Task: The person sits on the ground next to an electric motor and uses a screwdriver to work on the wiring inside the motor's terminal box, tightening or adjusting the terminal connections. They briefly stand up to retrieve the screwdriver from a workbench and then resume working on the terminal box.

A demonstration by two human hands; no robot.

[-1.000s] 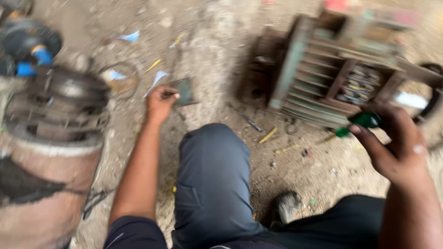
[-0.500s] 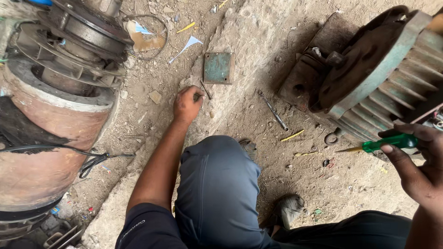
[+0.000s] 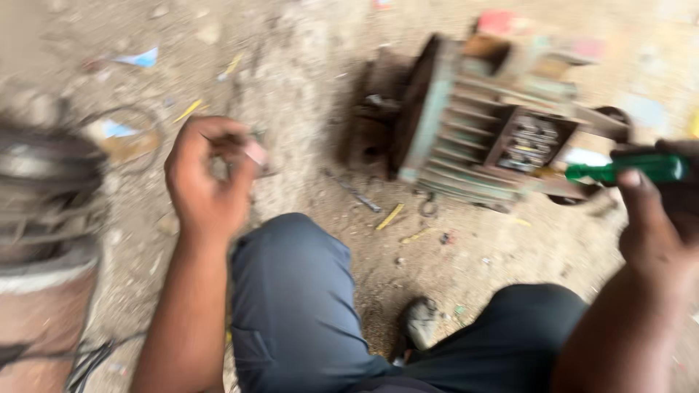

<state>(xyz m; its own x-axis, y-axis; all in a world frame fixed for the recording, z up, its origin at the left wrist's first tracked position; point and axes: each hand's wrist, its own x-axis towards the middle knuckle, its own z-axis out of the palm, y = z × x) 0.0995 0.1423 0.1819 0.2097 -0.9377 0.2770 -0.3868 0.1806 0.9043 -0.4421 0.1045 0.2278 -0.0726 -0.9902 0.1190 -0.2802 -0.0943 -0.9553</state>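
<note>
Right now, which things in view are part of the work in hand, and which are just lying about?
In hand:
- green-handled screwdriver, gripped by the right hand
- something small, too blurred to identify, pinched in the left hand
- finned green motor, nearest the screwdriver

Lying about:
- yellow scraps on the dirt
- thin metal rod
- blue-and-white scrap
- rusty round machine, left

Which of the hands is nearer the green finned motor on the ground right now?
The right. The right hand, gripping a green-handled screwdriver, is beside the green finned motor's right end. The left hand is raised over the dirt well to the motor's left, fingers curled.
</note>
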